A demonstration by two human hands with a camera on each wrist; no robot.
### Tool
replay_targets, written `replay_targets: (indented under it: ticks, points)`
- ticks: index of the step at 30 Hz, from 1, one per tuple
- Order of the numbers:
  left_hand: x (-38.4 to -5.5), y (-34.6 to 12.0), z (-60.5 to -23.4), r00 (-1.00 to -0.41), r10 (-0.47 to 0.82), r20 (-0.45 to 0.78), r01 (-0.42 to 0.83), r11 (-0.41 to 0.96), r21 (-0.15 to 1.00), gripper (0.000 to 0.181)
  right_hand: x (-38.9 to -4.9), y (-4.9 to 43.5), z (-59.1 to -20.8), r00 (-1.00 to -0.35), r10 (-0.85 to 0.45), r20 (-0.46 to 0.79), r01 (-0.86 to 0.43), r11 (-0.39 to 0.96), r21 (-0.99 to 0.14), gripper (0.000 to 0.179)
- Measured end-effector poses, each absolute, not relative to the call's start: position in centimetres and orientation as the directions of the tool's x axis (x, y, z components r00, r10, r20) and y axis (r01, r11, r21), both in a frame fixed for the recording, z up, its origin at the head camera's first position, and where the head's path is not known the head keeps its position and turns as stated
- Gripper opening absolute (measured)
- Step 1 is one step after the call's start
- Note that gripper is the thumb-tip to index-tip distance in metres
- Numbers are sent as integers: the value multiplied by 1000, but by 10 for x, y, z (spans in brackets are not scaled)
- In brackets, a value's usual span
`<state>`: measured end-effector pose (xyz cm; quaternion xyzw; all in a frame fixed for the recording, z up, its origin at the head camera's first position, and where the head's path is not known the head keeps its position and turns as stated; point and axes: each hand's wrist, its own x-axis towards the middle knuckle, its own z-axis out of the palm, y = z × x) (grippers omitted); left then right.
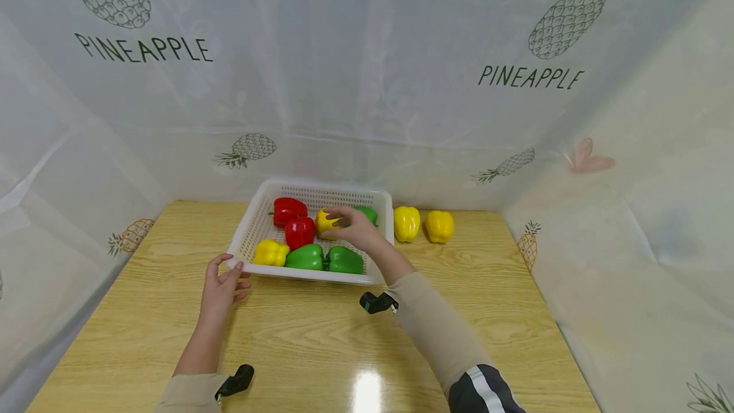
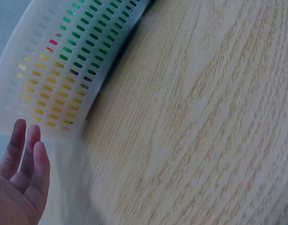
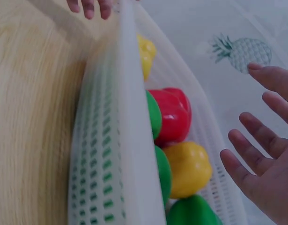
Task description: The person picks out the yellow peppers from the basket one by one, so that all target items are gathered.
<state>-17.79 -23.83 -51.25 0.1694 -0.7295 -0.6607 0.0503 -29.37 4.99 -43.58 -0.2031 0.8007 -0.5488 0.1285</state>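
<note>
A white plastic basket (image 1: 321, 276) stands at the back of the table with red, yellow and green bell peppers in it. My left hand (image 1: 220, 285) pinches its front left corner between thumb and index finger. The other fingers of that hand (image 2: 22, 178) extend beside the perforated wall in the left wrist view. Over the basket's right half hovers my right hand (image 1: 358, 231), fingers spread and holding nothing. In the head view its fingers overlap a yellow bell pepper (image 1: 325, 224) and partly cover a green bell pepper (image 1: 367, 214). Two red bell peppers (image 1: 299, 232) lie towards the left.
Two yellow bell peppers, a nearer-in one (image 1: 406, 224) and an outer one (image 1: 439, 227), sit on the wooden table (image 1: 309, 343) right of the basket. A pineapple-printed sheet (image 1: 344, 94) hangs behind and at both sides.
</note>
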Motion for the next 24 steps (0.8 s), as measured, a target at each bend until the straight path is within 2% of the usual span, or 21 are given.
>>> replay_targets:
  ticks: [8,24]
  points:
    - [-179,-239,-514,-936,-316,-155,-184,65,981,45,-287,25,-442,-867,-497,-27,-128,276,-953,51]
    - [-177,-240,-512,-939,-306,-154,-180,58,982,46,-282,-14,-451,-830,-548,-104,-134,377,-916,49]
